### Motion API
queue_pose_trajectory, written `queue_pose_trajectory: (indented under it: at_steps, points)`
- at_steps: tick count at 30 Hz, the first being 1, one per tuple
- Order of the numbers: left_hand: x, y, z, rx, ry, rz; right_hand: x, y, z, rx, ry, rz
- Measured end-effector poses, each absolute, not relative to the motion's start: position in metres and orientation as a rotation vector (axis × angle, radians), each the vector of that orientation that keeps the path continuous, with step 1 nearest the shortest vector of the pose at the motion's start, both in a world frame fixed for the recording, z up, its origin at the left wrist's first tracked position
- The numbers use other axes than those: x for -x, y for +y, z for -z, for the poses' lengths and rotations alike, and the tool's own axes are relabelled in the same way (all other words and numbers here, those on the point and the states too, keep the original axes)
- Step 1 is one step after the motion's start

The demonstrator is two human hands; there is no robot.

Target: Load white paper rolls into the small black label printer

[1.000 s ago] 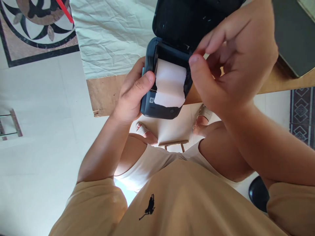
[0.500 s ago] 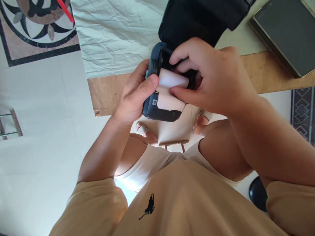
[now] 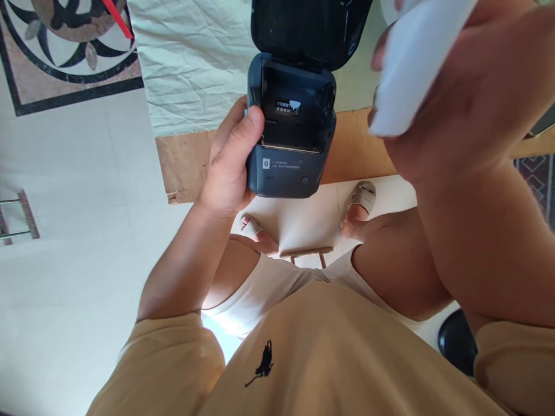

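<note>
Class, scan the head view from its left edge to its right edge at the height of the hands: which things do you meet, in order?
Patterned floor inlay → white crumpled cloth → left hand → open dark label printer → white paper roll → right hand.

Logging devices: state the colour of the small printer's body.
Dark blue-grey body, black lid; head view.

A dark blue-grey handheld label printer (image 3: pixel 289 130) is held lid-open, compartment bared; a white paper roll (image 3: pixel 411 63) is gripped at two o'clock.
</note>
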State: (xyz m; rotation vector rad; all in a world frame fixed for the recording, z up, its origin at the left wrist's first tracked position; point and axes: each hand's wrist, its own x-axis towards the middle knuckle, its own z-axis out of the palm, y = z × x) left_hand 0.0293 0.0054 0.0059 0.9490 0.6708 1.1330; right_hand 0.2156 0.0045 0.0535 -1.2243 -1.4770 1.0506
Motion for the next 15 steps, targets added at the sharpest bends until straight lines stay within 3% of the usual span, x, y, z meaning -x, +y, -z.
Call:
queue_pose_trajectory:
  at_steps: [4, 15]
  points:
    - [-0.030, 0.006, -0.003, -0.944, 0.668, -1.147, -0.221, 0.020, -0.039, 1.316, -1.334, -0.831]
    - [-0.029, 0.005, -0.003, -0.941, 0.632, -1.166, -0.229, 0.030, -0.031, 1.627, -1.861, -0.148]
